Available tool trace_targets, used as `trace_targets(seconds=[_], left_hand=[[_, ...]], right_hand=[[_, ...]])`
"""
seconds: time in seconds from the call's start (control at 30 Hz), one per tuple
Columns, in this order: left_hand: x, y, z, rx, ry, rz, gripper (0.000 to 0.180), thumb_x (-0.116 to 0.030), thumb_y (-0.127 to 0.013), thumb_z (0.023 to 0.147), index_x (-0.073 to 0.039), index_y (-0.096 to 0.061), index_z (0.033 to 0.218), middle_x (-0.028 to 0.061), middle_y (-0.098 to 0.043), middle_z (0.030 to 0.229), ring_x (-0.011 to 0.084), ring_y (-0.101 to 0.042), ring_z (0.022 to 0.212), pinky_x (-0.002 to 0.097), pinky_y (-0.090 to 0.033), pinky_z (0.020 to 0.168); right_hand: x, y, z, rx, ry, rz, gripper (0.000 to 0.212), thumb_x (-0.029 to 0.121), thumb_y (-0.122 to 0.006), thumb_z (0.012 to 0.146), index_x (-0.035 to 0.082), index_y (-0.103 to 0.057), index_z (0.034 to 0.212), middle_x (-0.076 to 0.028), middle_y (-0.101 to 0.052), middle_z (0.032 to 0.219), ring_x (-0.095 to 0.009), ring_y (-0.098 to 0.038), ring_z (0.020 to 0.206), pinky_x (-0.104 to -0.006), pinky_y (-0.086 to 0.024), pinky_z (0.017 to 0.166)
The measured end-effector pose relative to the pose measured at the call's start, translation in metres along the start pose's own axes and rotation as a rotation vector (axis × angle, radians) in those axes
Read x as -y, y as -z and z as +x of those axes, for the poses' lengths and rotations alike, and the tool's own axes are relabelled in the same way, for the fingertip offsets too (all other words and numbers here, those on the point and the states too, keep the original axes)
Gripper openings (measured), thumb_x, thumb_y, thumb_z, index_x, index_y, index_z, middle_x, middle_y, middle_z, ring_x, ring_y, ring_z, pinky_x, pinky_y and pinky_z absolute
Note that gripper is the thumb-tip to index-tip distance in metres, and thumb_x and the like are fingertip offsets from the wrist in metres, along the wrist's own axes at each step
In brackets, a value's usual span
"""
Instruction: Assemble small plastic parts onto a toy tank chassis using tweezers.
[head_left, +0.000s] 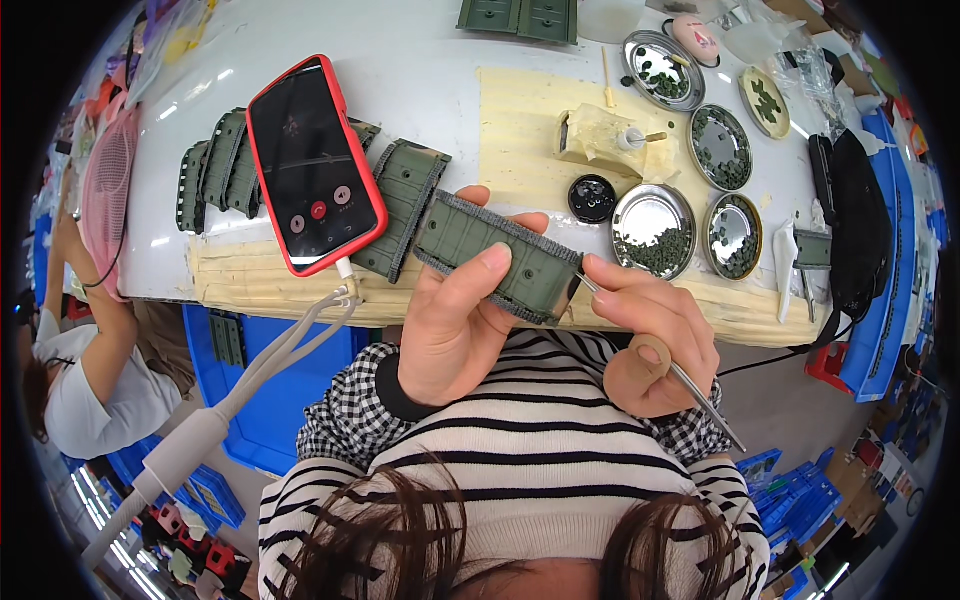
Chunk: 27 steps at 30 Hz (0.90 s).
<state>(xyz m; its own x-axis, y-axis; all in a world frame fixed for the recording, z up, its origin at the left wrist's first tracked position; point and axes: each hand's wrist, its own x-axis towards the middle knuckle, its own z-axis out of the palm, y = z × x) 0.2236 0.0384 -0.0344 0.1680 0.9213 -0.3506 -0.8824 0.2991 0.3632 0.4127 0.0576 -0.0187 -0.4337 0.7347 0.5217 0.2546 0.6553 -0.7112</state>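
Note:
My left hand [455, 325] grips a dark green plastic model panel [500, 257] with toothed long edges, the thumb pressed on its face. Slim metal tweezers [695, 390] are held in my right hand [655, 345], their tip touching or very near the panel's right end. A bandage-like wrap [650, 362] covers one right finger. Just left of the held panel, more green panels [405, 200] lie in a row on the table, partly hidden under a red-cased phone [315, 170]. Small dark green pieces fill a round metal dish [653, 232] beyond my right hand.
More dishes [720, 148] of green bits stand at the right, near a small black cup [592, 198] and a taped block [615, 140]. A grey cable arm [190, 445] crosses at left. Below the table sits a blue bin [260, 400]; another person [95, 370] is at far left.

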Motion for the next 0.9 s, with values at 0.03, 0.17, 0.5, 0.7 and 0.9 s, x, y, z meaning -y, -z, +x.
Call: trace_targets(seconds=[0.03,0.17,0.5,0.7,0.9], left_hand=[[0.0,0.0001,-0.0001,-0.003,0.0,-0.001,0.047,-0.005,-0.049,0.094,-0.016,-0.031,0.136,0.0175,-0.051,0.127,0.0257,-0.06,0.109,0.042,-0.057,0.088],[0.0003,0.0004,-0.0005,-0.009,0.001,-0.003,0.047,-0.005,-0.049,0.094,-0.016,-0.031,0.136,0.0174,-0.051,0.127,0.0253,-0.06,0.109,0.0419,-0.057,0.088],[0.0006,-0.0007,-0.0002,-0.01,-0.008,0.012,0.046,-0.005,-0.05,0.094,-0.015,-0.032,0.136,0.0172,-0.052,0.126,0.0253,-0.06,0.109,0.0414,-0.057,0.087],[-0.0009,-0.0008,-0.0002,-0.027,0.006,0.028,0.047,-0.006,-0.051,0.093,-0.015,-0.032,0.135,0.0166,-0.052,0.125,0.0258,-0.06,0.109,0.0414,-0.057,0.086],[-0.0014,-0.0005,-0.0004,-0.022,0.006,0.023,0.048,-0.006,-0.052,0.093,-0.015,-0.032,0.135,0.0165,-0.053,0.125,0.0259,-0.06,0.109,0.0412,-0.058,0.086]], right_hand=[[0.0001,-0.0003,-0.0001,-0.002,-0.002,0.001,0.023,0.003,-0.057,0.089,-0.006,-0.06,0.11,-0.025,-0.064,0.108,-0.034,-0.067,0.093,-0.0354,-0.057,0.078],[-0.0007,-0.0014,-0.0008,-0.01,-0.005,0.011,0.022,0.004,-0.057,0.09,-0.006,-0.061,0.109,-0.025,-0.064,0.108,-0.033,-0.067,0.093,-0.0351,-0.057,0.078],[0.0004,0.0002,-0.0008,0.001,-0.029,0.034,0.023,0.007,-0.058,0.091,-0.006,-0.06,0.11,-0.024,-0.064,0.108,-0.033,-0.067,0.095,-0.0347,-0.056,0.079],[-0.0011,0.0039,-0.0013,0.046,-0.025,0.075,0.028,0.008,-0.063,0.087,-0.005,-0.059,0.112,-0.024,-0.063,0.11,-0.034,-0.066,0.1,-0.0364,-0.056,0.083],[-0.0006,0.0042,-0.0013,0.057,-0.018,0.072,0.03,0.008,-0.064,0.086,-0.006,-0.059,0.112,-0.024,-0.063,0.111,-0.035,-0.065,0.103,-0.0369,-0.055,0.084]])
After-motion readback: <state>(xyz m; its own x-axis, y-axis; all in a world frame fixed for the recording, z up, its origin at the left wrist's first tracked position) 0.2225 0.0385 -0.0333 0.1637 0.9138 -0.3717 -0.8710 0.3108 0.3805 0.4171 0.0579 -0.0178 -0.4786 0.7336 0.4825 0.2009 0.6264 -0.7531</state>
